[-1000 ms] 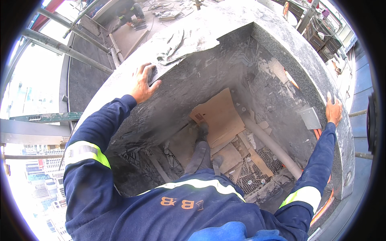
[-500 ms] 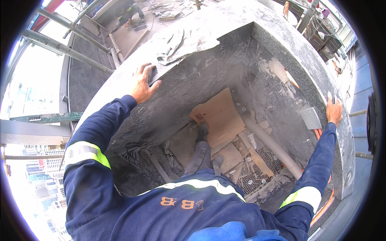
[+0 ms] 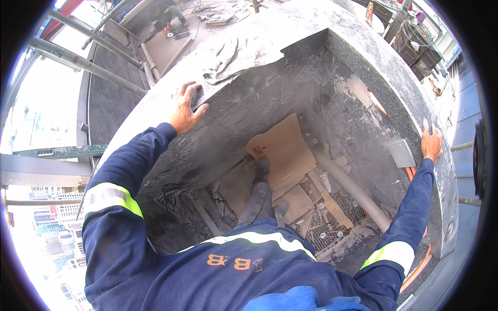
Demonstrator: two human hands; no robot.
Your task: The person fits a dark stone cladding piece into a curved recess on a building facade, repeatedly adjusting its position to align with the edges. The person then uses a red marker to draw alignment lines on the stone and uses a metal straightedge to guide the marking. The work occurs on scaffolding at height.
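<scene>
My left hand (image 3: 185,109) rests on the pale, dusty top edge of a stone enclosure (image 3: 365,49), fingers bent and apart, beside a crumpled grey sheet (image 3: 220,62). My right hand (image 3: 430,141) grips the right-hand rim, above a grey metal plate (image 3: 399,152) and orange conduits. Below me, inside the enclosure, my leg reaches down to a boot (image 3: 262,171) beside brown board (image 3: 282,145). A long grey pipe (image 3: 353,192) lies along the bottom among broken boards, mesh and debris.
Scaffold tubes (image 3: 88,65) and a green beam (image 3: 57,151) run along the left, with a distant drop to buildings beyond. A co-worker (image 3: 166,20) bends over among cables (image 3: 212,15) at the top left. Crates (image 3: 415,46) and blue panels (image 3: 467,166) are at the right.
The co-worker at the top left has shifted their arms slightly. My hands and body have not visibly moved.
</scene>
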